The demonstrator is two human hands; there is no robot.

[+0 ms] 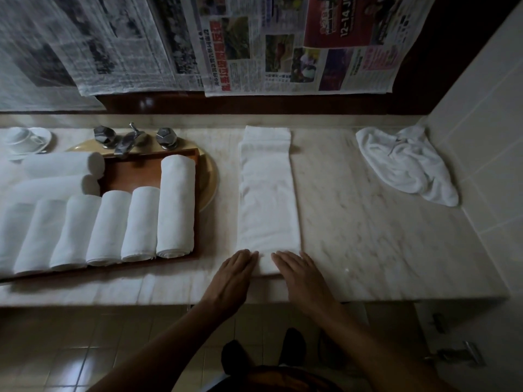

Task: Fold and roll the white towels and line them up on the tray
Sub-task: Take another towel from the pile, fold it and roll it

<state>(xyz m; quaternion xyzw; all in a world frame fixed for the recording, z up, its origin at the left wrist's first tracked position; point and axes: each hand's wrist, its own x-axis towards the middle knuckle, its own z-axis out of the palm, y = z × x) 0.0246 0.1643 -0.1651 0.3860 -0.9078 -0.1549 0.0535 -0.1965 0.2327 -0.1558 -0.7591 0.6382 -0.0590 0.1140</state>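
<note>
The folded towel's (267, 205) near end was pressed flat under both open hands, left (235, 274) and right (300, 274), seemingly to start a tight roll.

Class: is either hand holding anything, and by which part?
Nothing is gripped. The left hand and right hand lie flat, fingers straight, on the near end of the folded towel.

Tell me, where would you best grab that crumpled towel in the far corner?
I'd pinch the raised ridge of the crumpled towel from above and the left: it lies bunched and floppy, and the tiled wall closes off its right side.
</note>
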